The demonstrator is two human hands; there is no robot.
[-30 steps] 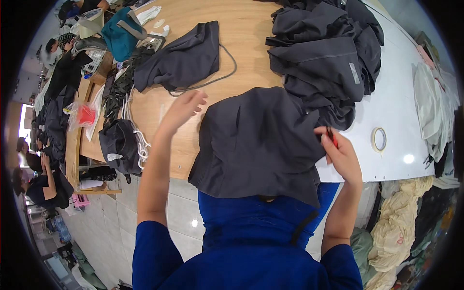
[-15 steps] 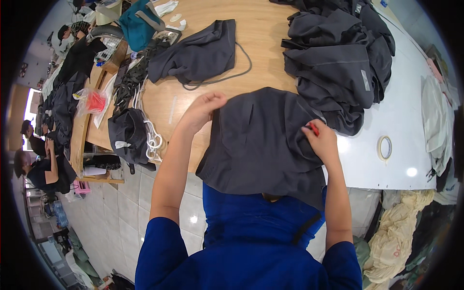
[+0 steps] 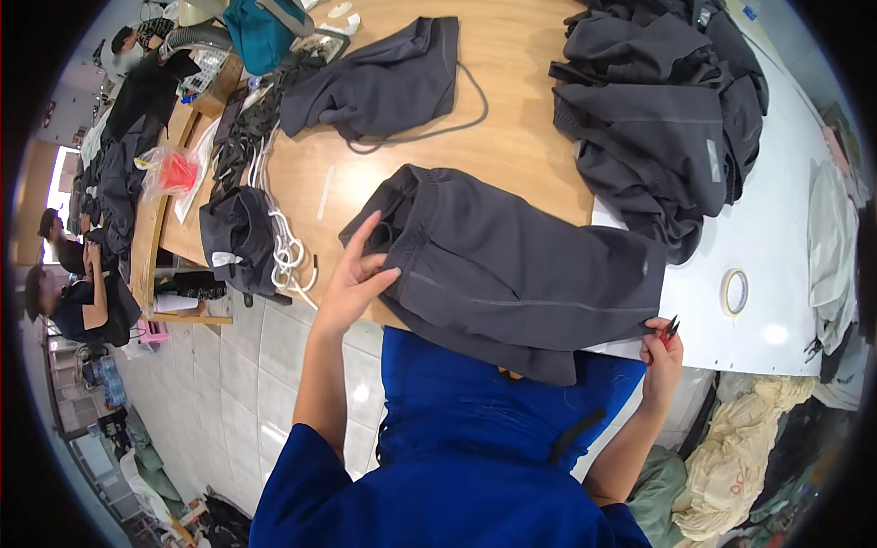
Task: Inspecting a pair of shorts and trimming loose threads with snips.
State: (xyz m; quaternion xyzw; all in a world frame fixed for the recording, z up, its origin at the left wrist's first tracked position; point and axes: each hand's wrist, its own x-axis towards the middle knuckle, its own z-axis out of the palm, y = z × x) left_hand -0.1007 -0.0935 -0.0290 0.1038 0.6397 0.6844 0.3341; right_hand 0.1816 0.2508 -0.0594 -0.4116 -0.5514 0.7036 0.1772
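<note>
Grey shorts (image 3: pixel 530 265): I see them across the table's near edge, waistband (image 3: pixel 420 215) to the left, one leg hem to the right, lower cloth against the blue clothing (image 3: pixel 457 411).
Left hand (image 3: pixel 347 288): at the waistband, index finger spread away from the thumb; I cannot tell whether it grips cloth.
Right hand (image 3: pixel 662 361): closed around red-handled snips (image 3: pixel 669 333), dark tips pointing up, just beside the hem corner.
Tabletop (image 3: pixel 512 155): pale wood, with a white surface (image 3: pixel 776 274) on my right.
Tape roll (image 3: pixel 724 294): on the white part.
Beyond: I see a dark garment (image 3: pixel 384 87) and a heaped dark pile (image 3: pixel 653 128).
White cord (image 3: pixel 286 251): beside a dark bundle (image 3: pixel 237 233), leftward.
</note>
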